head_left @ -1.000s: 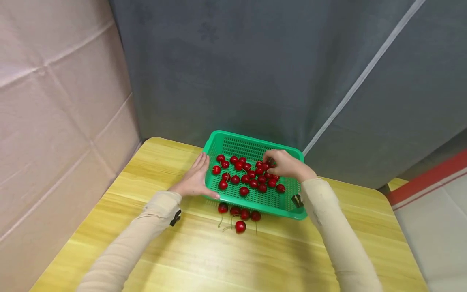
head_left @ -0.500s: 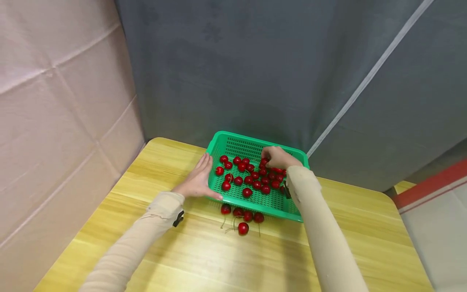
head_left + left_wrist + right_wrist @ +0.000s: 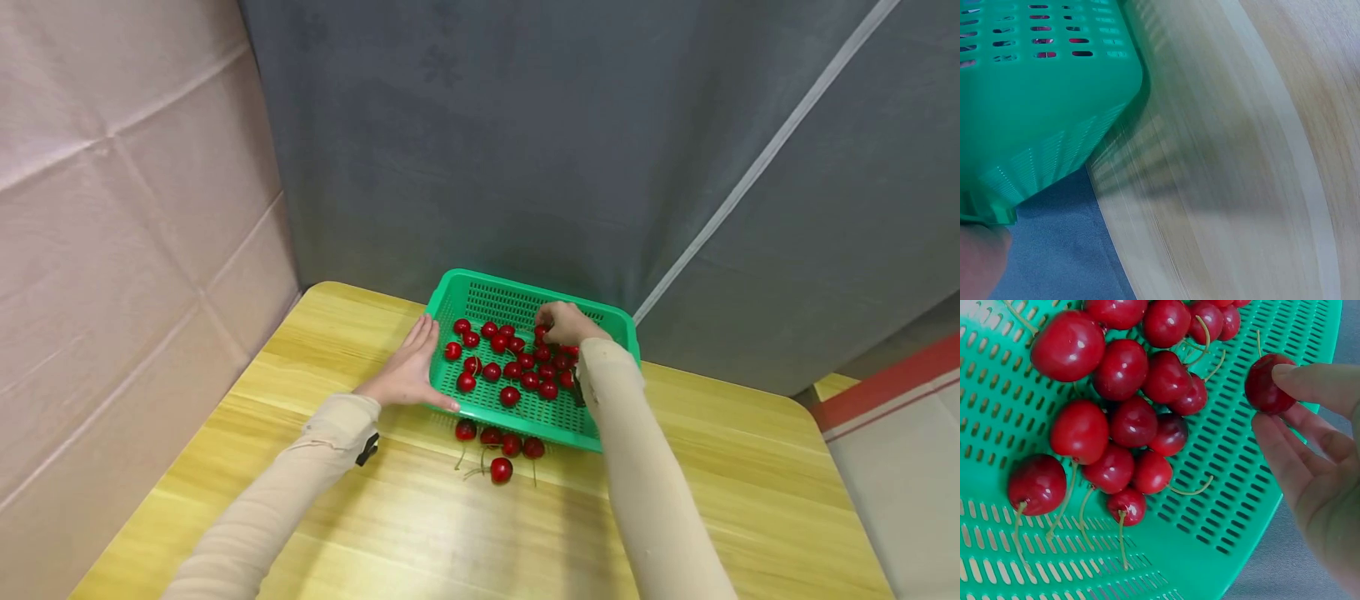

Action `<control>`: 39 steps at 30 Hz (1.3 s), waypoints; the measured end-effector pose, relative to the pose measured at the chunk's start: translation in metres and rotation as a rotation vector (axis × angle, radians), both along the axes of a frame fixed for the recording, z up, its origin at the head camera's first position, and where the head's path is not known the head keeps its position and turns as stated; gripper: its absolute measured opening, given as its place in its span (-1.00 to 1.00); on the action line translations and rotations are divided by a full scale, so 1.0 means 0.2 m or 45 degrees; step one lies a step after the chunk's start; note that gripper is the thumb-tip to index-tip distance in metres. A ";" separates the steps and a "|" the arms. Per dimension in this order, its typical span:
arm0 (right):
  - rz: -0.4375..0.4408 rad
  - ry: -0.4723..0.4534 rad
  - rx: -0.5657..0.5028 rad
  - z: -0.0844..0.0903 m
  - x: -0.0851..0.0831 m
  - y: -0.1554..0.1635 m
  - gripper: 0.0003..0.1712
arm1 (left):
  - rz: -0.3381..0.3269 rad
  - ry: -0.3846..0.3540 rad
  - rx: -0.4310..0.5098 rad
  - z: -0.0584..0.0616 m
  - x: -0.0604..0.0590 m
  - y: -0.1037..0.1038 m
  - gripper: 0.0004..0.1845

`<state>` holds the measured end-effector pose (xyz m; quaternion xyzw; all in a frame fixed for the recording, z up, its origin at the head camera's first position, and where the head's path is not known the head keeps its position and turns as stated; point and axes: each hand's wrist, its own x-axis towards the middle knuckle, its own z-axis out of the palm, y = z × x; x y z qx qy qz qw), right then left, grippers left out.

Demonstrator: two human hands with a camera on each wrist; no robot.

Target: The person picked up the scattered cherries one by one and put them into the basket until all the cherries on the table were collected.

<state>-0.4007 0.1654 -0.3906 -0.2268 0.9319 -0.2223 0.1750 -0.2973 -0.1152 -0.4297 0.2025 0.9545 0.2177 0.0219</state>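
The basket [image 3: 480, 287] is green moulded plastic, slotted through its walls and floor, with a slight sheen. The cherries [image 3: 1122, 369] have smooth, glossy red skins that catch bright highlights, and thin matt stems. The table [image 3: 720, 467] is pale yellow wood-grain, smooth and lightly shiny. Behind its far edge hangs grey matt cloth [image 3: 525, 150]; the sleeves [image 3: 645, 500] are beige knit fabric.

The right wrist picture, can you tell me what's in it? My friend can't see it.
The right hand touches one red cherry with its fingertips, inside a green slotted basket. To the left, a heap of shiny red cherries with thin stems lies on the basket floor, apart from that one.
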 end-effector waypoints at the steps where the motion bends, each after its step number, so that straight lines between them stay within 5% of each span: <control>1: -0.006 0.007 -0.002 -0.01 0.00 0.00 -0.62 | 0.001 -0.001 -0.003 0.00 0.00 0.00 0.51; 8: -0.057 0.050 -0.041 -0.03 0.00 -0.02 -0.62 | -0.008 -0.002 0.003 -0.01 -0.01 -0.01 0.51; 18: 0.043 0.168 -0.154 0.12 0.14 -0.03 -0.55 | -0.003 -0.002 -0.009 -0.01 -0.02 -0.01 0.52; 29: 0.318 0.467 -0.354 0.28 0.65 -0.06 -0.56 | -0.007 -0.011 -0.002 -0.01 -0.05 -0.01 0.51; 34: 0.455 0.478 -0.388 0.24 0.86 -0.06 -0.63 | -0.009 -0.009 -0.012 -0.01 -0.06 -0.01 0.52; 39: 0.478 0.454 -0.381 0.13 0.98 -0.07 -0.67 | 0.001 -0.016 -0.020 -0.01 -0.07 -0.01 0.52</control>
